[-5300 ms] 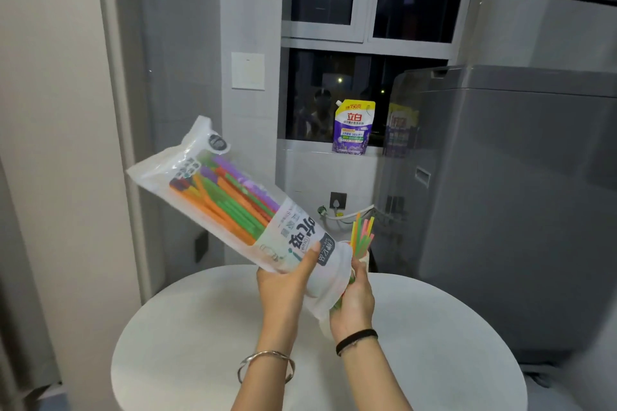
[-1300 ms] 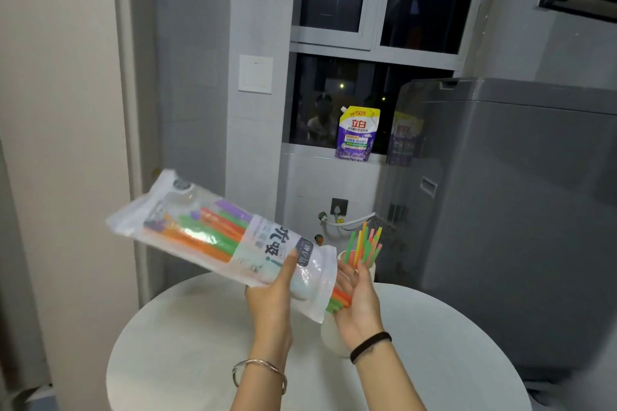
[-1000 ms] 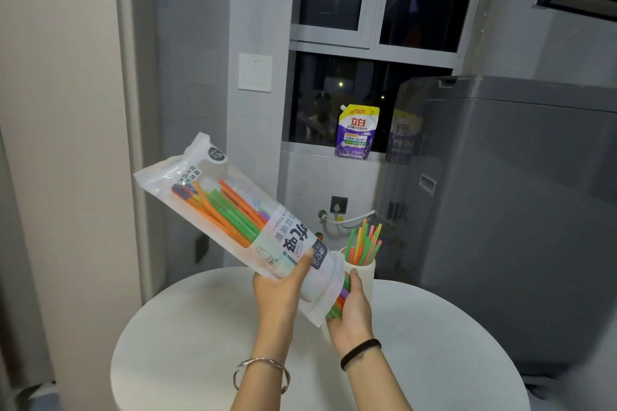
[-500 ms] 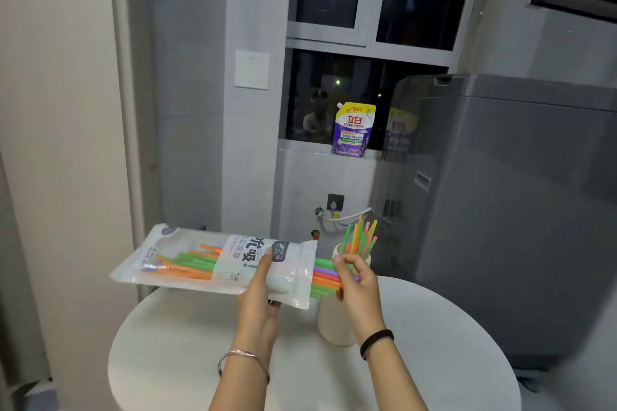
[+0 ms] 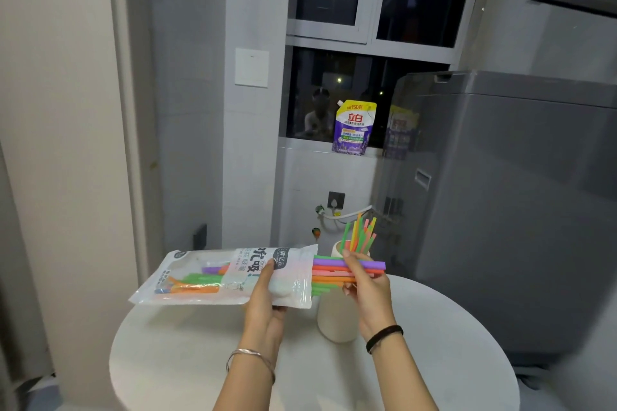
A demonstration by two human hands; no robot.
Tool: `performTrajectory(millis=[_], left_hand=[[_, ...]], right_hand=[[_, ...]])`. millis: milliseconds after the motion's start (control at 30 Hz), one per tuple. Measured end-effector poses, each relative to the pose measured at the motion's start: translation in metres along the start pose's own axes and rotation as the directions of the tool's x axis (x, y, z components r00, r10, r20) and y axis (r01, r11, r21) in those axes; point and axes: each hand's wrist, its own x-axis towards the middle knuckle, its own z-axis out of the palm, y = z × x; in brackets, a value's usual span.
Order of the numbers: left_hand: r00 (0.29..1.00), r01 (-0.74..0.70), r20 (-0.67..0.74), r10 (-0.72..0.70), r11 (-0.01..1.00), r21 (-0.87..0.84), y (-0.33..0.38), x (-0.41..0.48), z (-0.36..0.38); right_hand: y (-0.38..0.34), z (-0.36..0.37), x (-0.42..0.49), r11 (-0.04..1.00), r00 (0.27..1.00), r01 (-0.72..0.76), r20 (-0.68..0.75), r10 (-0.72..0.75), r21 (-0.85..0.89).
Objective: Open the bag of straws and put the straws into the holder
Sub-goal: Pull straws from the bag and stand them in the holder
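Observation:
My left hand (image 5: pixel 265 297) grips the clear straw bag (image 5: pixel 213 277) near its open right end and holds it level above the table. A bundle of coloured straws (image 5: pixel 337 270) sticks out of that opening, and my right hand (image 5: pixel 367 290) pinches the bundle. Several straws remain inside the bag at its left end. Behind my right hand stands the cream cylindrical holder (image 5: pixel 334 317) with several straws (image 5: pixel 362 233) upright in it.
The round white table (image 5: pixel 187 360) carries the holder. A grey washing machine (image 5: pixel 517 210) stands close on the right. A purple detergent pouch (image 5: pixel 354 127) sits on the window sill. A wall and door frame close the left side.
The bag went from steeply tilted to level. My right hand has drawn the straw bundle farther out of the bag's open end toward the right.

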Motion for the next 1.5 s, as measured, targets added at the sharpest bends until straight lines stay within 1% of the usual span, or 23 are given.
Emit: performTrajectory(millis=[100,167,267,333,400,500,567,633,767,833,900,1000,1100,1167,1300,1400,1433,1500], left_hand=[[1.0,-0.008,-0.011,0.007,0.999,-0.048,0.004,0.002,-0.003],[0.999,-0.019,-0.027,0.017,0.995,-0.095,0.008,0.004,-0.005],[0.999,-0.037,-0.039,0.033,0.994,-0.108,0.01,0.007,-0.007],[0.999,-0.03,-0.021,0.028,0.997,-0.074,0.007,0.005,-0.006],[1.0,-0.024,-0.004,0.023,0.999,-0.025,0.002,0.003,-0.003],[1.0,-0.026,0.007,0.026,1.0,0.007,-0.001,0.001,-0.002],[1.0,-0.024,0.004,0.024,1.0,0.009,-0.001,0.002,-0.003],[1.0,-0.025,-0.009,0.025,1.0,0.006,0.001,0.004,-0.005],[0.999,-0.035,-0.038,0.034,0.999,-0.023,0.008,0.008,-0.012],[0.999,-0.043,-0.028,0.042,0.999,-0.017,0.009,0.009,-0.013],[0.999,-0.041,-0.015,0.041,0.999,0.005,0.008,0.009,-0.013],[0.999,-0.037,-0.004,0.037,0.998,0.044,0.005,0.009,-0.012],[0.999,-0.032,0.009,0.032,0.997,0.069,0.004,0.006,-0.01],[0.999,-0.031,0.021,0.03,0.996,0.085,0.002,0.005,-0.008],[0.998,-0.023,0.058,0.016,0.992,0.122,-0.002,0.002,-0.005],[0.997,-0.008,0.079,-0.003,0.99,0.14,-0.005,0.0,-0.002],[0.997,0.002,0.08,-0.013,0.99,0.138,-0.005,-0.001,-0.002],[0.997,0.026,0.075,-0.035,0.992,0.12,-0.005,-0.001,-0.002]], right_hand=[[-0.006,-0.007,0.003,0.997,0.998,0.065,0.0,-0.065,-0.035],[-0.01,-0.009,0.003,0.994,0.994,0.105,-0.01,-0.105,-0.011],[-0.012,-0.009,0.003,0.99,0.99,0.135,-0.042,-0.134,0.029],[-0.009,-0.008,0.002,0.994,0.994,0.11,-0.011,-0.11,0.0],[-0.006,-0.004,0.001,0.998,0.999,0.044,0.018,-0.043,-0.033],[-0.004,0.0,0.0,0.996,0.994,-0.083,0.068,0.083,0.011],[-0.005,0.0,-0.001,0.991,0.984,-0.136,0.12,0.134,0.004],[-0.006,-0.004,0.001,0.994,0.988,-0.106,0.109,0.108,-0.023],[-0.012,-0.013,0.005,0.998,0.999,0.022,-0.045,-0.019,0.067],[-0.014,-0.016,0.006,0.996,0.995,0.059,-0.088,-0.052,0.073],[-0.013,-0.016,0.005,0.995,0.996,0.05,-0.073,-0.044,0.083],[-0.013,-0.015,0.003,0.991,1.0,-0.018,0.012,0.017,0.132],[-0.014,-0.016,0.003,0.981,0.996,-0.08,0.052,0.072,0.177],[-0.014,-0.017,0.003,0.983,0.993,-0.101,0.082,0.089,0.153],[-0.013,-0.016,0.0,0.994,0.986,-0.106,0.135,0.099,0.042],[-0.013,-0.014,-0.003,0.987,0.969,-0.159,0.195,0.149,0.037],[-0.014,-0.013,-0.003,0.985,0.968,-0.169,0.193,0.16,0.03],[-0.016,-0.011,-0.002,0.991,0.986,-0.13,0.104,0.131,-0.014]])
